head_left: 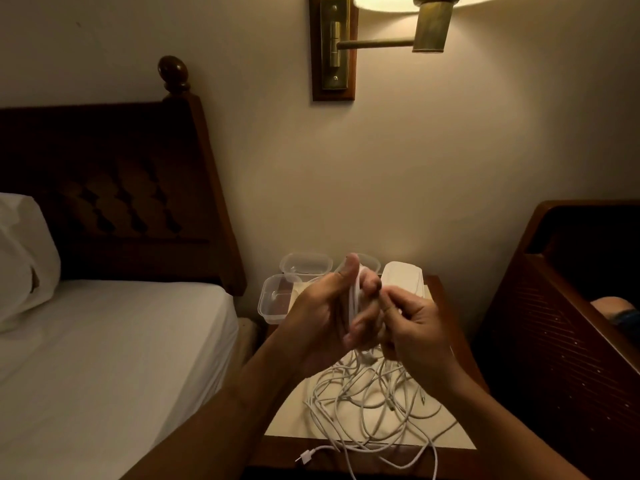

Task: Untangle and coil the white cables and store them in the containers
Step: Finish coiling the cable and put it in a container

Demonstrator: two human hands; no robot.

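Above the tabletop (287, 422), the left hand (322, 317) grips a partly wound coil (355, 297) of white cable, thumb upright and fingers curled round the loops, while the right hand (419, 327) pinches a strand just beside it. The remaining white cables (374, 403) lie tangled on the tabletop below the hands, one connector (304, 457) at its front edge. Clear containers (268, 306) stand at the rear by the wall, next to the bed (104, 341).
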